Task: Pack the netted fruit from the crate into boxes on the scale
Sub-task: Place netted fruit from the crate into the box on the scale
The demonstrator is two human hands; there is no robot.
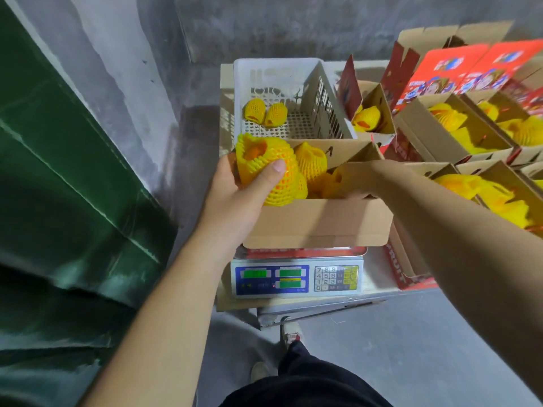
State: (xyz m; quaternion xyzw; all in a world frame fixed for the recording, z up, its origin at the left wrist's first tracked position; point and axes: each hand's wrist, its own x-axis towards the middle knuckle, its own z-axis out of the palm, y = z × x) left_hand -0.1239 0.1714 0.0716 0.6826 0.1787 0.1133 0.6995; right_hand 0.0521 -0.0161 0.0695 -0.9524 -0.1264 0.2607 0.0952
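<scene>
Where foam netting dimples, left hand grips fruit.

the right hand is mostly hidden inside the box on the scale, behind its cardboard flap, so its fingers cannot be told. the scale shows green displays too small to read. right of that box, the filled boxes are blurred and cut off by the frame edge, and their red printed lids are unreadable. the fruit under the nets is largely covered.
</scene>
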